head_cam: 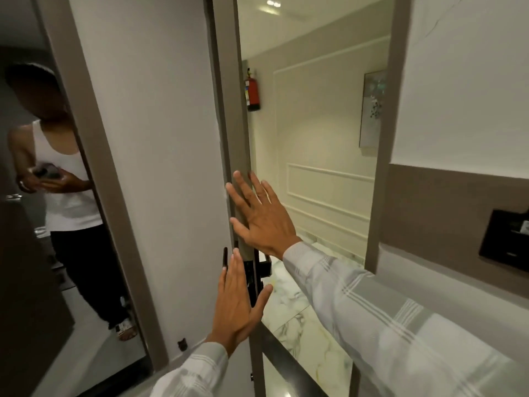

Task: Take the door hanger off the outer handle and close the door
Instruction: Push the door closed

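The white door point(160, 156) stands partly open, its grey edge point(237, 133) facing me. My right hand point(262, 216) lies flat on that edge above the lock, fingers spread. My left hand point(239, 305) is open too, palm near the black lock body point(252, 277) and the inner black handle point(225, 257). The outer handle point(264, 263) shows as a dark block just beyond the edge, mostly hidden by my right wrist. No door hanger is visible in either hand or on the handles.
Through the gap lies a corridor with a marble floor point(300, 319), a cream panelled wall point(323, 156) and a red fire extinguisher point(252, 91). A person point(65, 196) in a white top stands at the left holding a phone. A black wall panel point(506, 239) is at the right.
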